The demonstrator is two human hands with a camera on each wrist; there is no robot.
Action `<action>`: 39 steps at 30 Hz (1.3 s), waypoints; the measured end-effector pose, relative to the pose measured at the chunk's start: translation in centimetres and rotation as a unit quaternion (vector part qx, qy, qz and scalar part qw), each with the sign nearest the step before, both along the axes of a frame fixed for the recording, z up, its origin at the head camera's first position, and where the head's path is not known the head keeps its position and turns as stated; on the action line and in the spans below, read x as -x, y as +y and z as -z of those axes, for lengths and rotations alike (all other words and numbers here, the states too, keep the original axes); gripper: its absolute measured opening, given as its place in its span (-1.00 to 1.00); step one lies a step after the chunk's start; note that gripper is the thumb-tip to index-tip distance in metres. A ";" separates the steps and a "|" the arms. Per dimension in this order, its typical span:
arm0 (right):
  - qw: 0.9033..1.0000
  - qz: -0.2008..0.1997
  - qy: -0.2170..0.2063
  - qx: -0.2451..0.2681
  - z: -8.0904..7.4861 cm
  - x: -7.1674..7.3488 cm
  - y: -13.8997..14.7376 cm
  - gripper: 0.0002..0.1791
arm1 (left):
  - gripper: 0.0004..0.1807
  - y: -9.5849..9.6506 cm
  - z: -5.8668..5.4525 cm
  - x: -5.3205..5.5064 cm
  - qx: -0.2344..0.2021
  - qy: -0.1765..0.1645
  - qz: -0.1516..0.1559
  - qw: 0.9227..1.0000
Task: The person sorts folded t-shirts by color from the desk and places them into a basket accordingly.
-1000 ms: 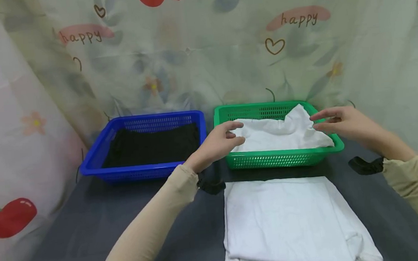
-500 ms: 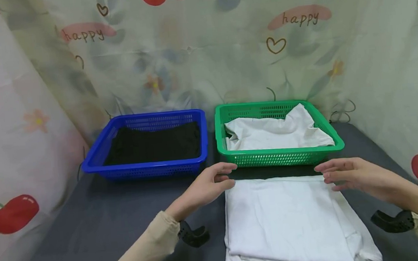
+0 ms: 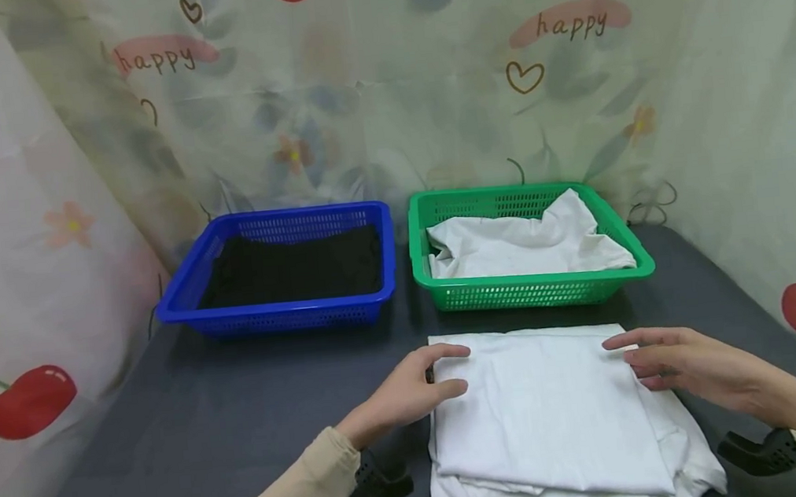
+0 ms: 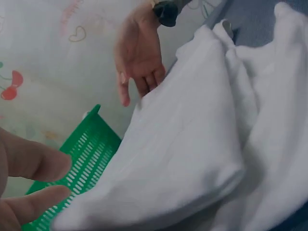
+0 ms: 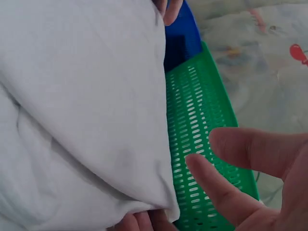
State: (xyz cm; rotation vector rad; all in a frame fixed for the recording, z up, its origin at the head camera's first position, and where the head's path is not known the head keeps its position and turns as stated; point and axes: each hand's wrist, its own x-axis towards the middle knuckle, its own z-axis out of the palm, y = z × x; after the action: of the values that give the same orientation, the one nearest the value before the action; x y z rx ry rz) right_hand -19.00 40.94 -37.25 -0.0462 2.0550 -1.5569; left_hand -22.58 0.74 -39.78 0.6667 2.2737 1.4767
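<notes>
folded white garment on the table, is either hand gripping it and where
Neither hand visibly grips the white garment; left hand and right hand are by its side edges, thumbs and forefingers apart.

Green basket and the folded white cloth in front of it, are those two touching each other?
Apart: the head view shows a strip of dark table between the green basket and the folded white cloth.

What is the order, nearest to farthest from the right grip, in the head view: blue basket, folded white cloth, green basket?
1. Folded white cloth: by the right grip.
2. Green basket: beyond the cloth.
3. Blue basket: far left.
</notes>
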 end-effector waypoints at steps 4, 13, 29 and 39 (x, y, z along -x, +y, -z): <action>0.997 -0.025 -0.038 0.068 0.6 0.2 0.1 -0.59 | -0.59 0.6 0.4 -0.5 -0.037 -0.049 -0.019 0.998; 0.963 -0.061 -0.139 0.222 2.6 -0.5 -0.5 -0.56 | -0.49 2.3 -1.0 -3.2 -0.014 -0.057 -0.077 0.995; 0.984 -0.012 -0.093 0.150 4.0 -0.9 -1.4 -0.62 | -0.48 2.0 0.8 -1.7 -0.062 -0.047 -0.087 0.993; 0.984 -0.018 -0.087 0.156 4.2 -0.9 -1.3 -0.62 | -0.57 0.5 1.3 0.5 -0.179 -0.109 -0.021 0.978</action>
State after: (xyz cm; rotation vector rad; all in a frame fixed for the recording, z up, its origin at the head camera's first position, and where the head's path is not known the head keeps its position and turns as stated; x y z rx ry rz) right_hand -18.05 39.61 -41.46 -0.0607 1.6548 -1.7788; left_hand -23.13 1.25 -41.07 0.5233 1.8872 1.9022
